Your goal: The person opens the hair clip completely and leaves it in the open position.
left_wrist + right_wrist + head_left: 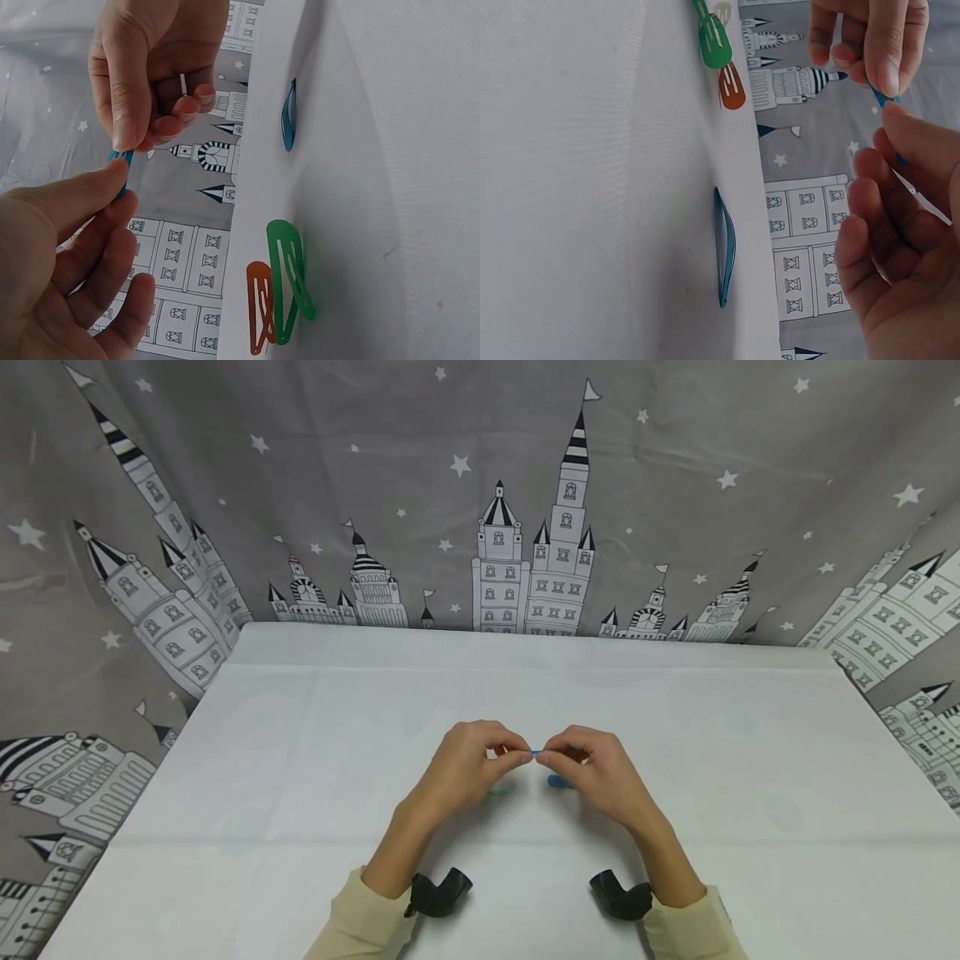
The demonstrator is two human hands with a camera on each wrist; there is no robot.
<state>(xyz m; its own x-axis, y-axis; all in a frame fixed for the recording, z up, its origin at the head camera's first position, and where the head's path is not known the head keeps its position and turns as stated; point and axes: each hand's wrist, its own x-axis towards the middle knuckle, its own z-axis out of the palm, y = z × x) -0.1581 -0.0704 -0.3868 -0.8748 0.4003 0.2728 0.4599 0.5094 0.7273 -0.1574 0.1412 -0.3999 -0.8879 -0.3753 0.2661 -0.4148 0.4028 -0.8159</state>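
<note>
Between the two hands, over the table's middle, is a small blue snap hair clip [535, 752]. My left hand [476, 760] pinches one end with thumb and forefinger; my right hand [596, 768] pinches the other. Fingers cover much of this clip. Inside the right hand's curled fingers a thin white piece [183, 84] shows, its kind unclear. A second blue hair clip [726, 247] lies on the table below the right hand, seen edge-on. Under the left hand, a green hair clip [279, 277] and an orange hair clip [259, 300] lie together, the orange one hidden in the head view.
White cloth covers the table [300, 743]. A grey curtain [420, 485] printed with castles and stars hangs behind it and along both sides. Black wrist mounts [441, 893] jut inward near the sleeves.
</note>
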